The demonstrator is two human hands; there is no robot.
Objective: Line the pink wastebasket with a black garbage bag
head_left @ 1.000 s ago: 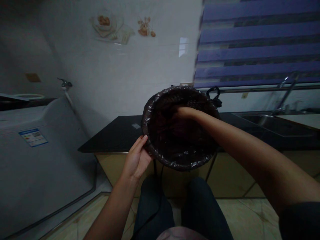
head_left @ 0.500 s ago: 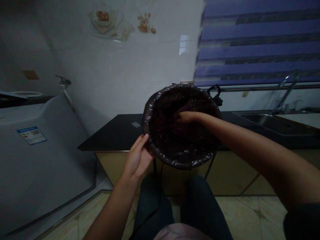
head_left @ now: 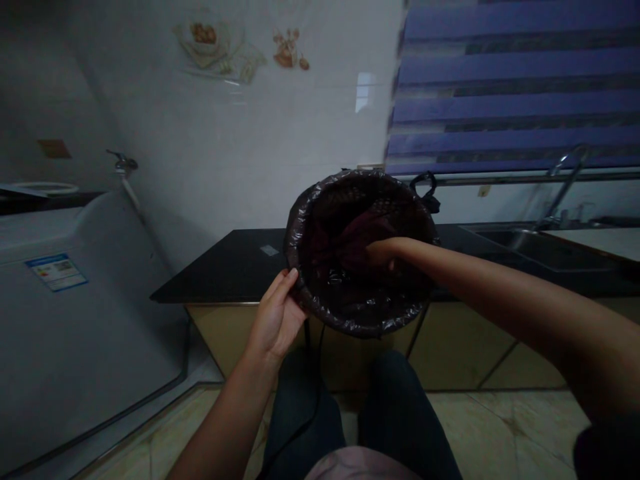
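A round bin (head_left: 295, 233) is held tilted, its mouth facing me, above the front edge of the counter. A dark, shiny bin bag (head_left: 370, 327) lines it and folds over the rim. My left hand (head_left: 280, 310) grips the rim at the lower left, thumb on the bag's edge and palm below. Inside the mouth is my right hand (head_left: 385, 253), its fingers curled in at the creased lining. Shadow hides the fingertips there. A knotted black loop of the bag (head_left: 426, 190) sticks out at the upper right.
Behind the bin runs a black countertop (head_left: 215, 267) over yellowish cabinets (head_left: 460, 347). At right are a sink (head_left: 540, 250) and a tap (head_left: 567, 180). A white appliance (head_left: 100, 333) stands at left, below a wall tap (head_left: 123, 162). A purple striped blind (head_left: 515, 87) hangs at upper right.
My right hand has moved slightly right and down within the bin, and more creased lining shows beside it. My left hand keeps its hold on the rim.
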